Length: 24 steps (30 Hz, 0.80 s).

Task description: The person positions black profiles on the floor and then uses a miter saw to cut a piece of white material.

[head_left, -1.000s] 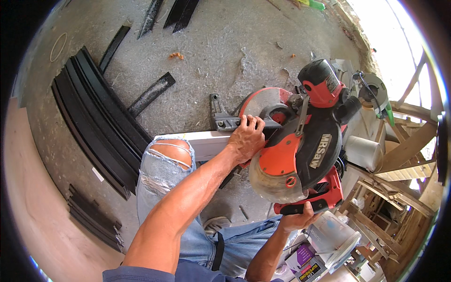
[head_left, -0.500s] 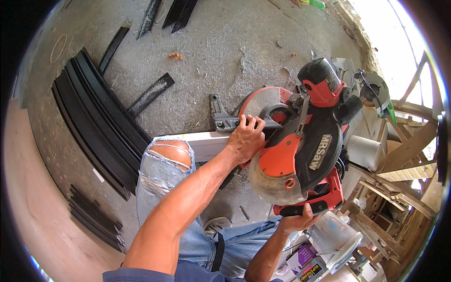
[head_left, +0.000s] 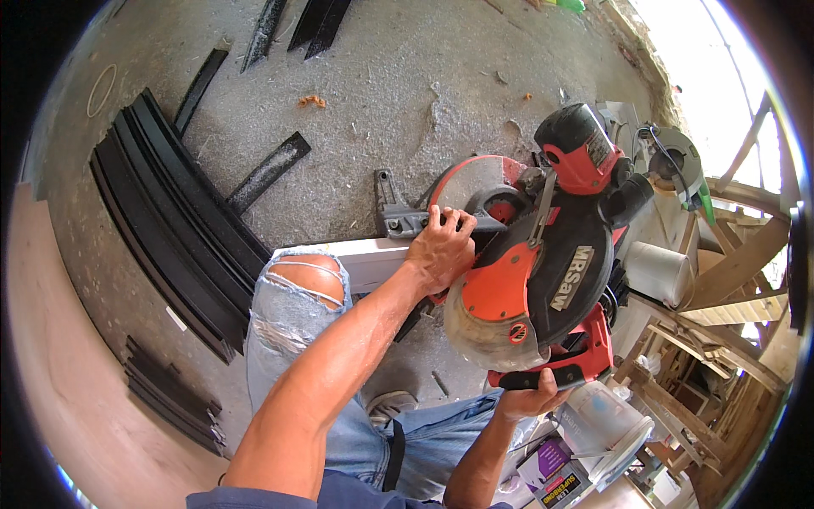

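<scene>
On my feed the big mitre saw with its orange-red and black housing [head_left: 543, 288] sits right of centre, its blade guard [head_left: 487, 327] a cloudy grey-tan. Under my left hand [head_left: 441, 250] lies a long white board [head_left: 360, 259]; my right hand [head_left: 530, 397] is on the saw's black handle. Near me, the faded, light blue ripped jeans [head_left: 292, 310] are frayed white at the knee. At the left I see a stack of glossy black strips [head_left: 178, 225] on the speckled grey concrete floor [head_left: 365, 93]. Far right stands a grey-and-green circular saw [head_left: 674, 165], beside pale brown wooden frames [head_left: 729, 280].
</scene>
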Each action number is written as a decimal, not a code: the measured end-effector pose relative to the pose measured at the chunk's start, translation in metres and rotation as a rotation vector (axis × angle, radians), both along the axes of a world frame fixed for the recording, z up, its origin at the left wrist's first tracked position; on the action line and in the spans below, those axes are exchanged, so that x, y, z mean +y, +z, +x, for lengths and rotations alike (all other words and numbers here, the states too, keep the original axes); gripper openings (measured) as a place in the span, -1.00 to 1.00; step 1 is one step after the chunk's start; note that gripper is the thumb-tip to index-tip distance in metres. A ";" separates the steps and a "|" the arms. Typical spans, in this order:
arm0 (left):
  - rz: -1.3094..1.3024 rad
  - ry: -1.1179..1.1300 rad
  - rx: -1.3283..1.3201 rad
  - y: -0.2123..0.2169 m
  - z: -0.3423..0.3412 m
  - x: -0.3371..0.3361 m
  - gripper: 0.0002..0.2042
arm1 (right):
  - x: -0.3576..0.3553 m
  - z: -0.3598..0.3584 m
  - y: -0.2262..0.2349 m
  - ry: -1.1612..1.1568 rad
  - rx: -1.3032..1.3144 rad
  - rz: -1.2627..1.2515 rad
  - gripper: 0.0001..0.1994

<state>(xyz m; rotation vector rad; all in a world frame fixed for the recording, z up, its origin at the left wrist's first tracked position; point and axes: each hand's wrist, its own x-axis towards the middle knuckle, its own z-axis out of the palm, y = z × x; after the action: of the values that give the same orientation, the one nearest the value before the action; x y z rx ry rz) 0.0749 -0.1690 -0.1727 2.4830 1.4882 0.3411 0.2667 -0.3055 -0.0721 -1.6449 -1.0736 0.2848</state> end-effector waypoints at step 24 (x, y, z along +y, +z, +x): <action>-0.045 0.024 -0.042 0.002 -0.002 0.003 -0.85 | 0.000 0.013 -0.014 0.010 -0.783 0.200 -0.49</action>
<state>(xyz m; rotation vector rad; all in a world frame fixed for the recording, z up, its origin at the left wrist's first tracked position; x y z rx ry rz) 0.0728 -0.1663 -0.1708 2.4098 1.4937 0.3570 0.2796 -0.3051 -0.0859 -1.5923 -1.6200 -0.4946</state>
